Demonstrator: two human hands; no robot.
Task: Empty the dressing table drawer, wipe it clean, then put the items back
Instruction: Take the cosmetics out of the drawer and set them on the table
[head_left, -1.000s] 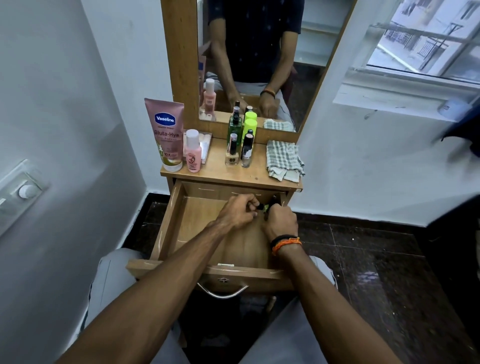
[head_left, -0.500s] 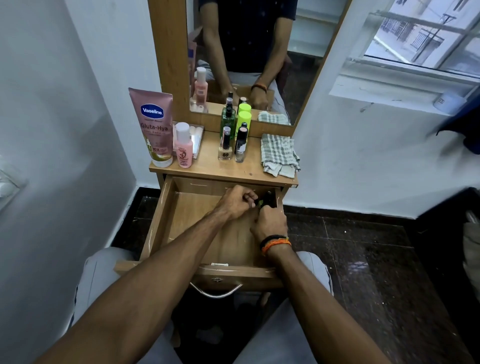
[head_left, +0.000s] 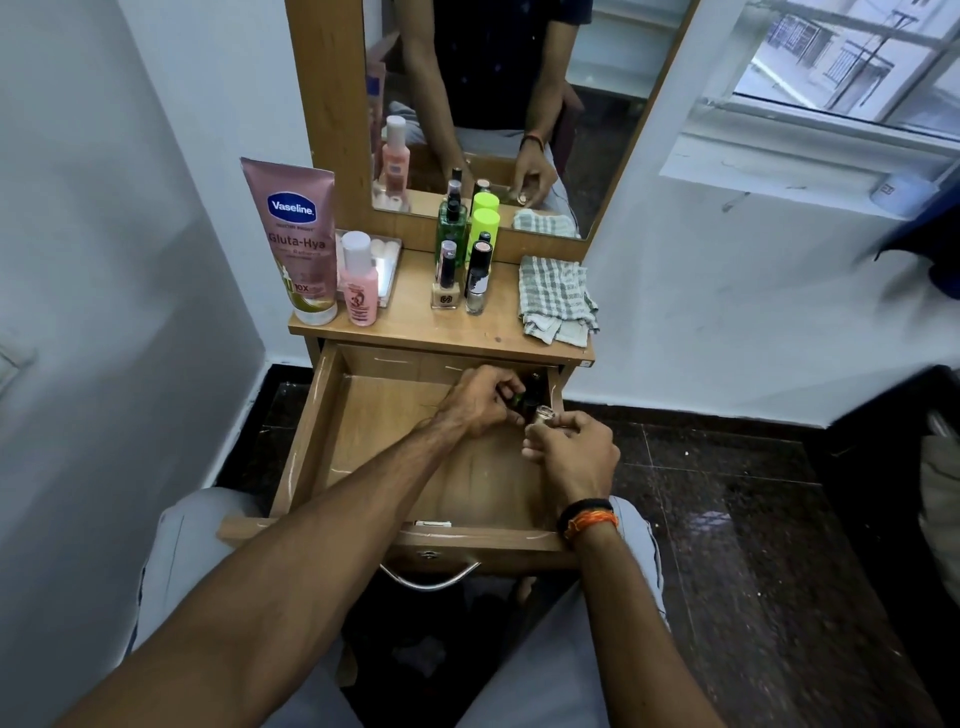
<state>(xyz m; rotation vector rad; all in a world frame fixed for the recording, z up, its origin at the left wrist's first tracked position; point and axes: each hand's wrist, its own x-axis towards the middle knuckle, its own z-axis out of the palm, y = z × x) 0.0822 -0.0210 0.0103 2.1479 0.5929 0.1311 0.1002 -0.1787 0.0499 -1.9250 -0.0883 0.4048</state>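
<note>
The wooden drawer (head_left: 363, 441) is pulled out, its bottom mostly bare. Both hands are at its far right corner. My left hand (head_left: 480, 400) is closed around a small green-capped item (head_left: 518, 399), mostly hidden by the fingers. My right hand (head_left: 571, 452) holds a small bottle with a pale cap (head_left: 544, 414) just above the drawer floor. Another dark item (head_left: 535, 379) stands in the corner behind them. On the tabletop stand a pink Vaseline tube (head_left: 301, 239), a pink bottle (head_left: 359, 280), two nail polish bottles (head_left: 460, 280), green bottles (head_left: 470, 228) and a checked cloth (head_left: 558, 299).
A mirror (head_left: 498, 104) rises behind the tabletop and reflects the person. A white wall lies close on the left, a window (head_left: 852, 62) at upper right. Dark tiled floor (head_left: 753, 519) spreads to the right. My knees sit under the drawer front with its metal handle (head_left: 428, 582).
My right hand has drawn back a little toward me and lifted a small pale-capped bottle out of the corner. My left hand stays in the corner. The camera has tilted slightly.
</note>
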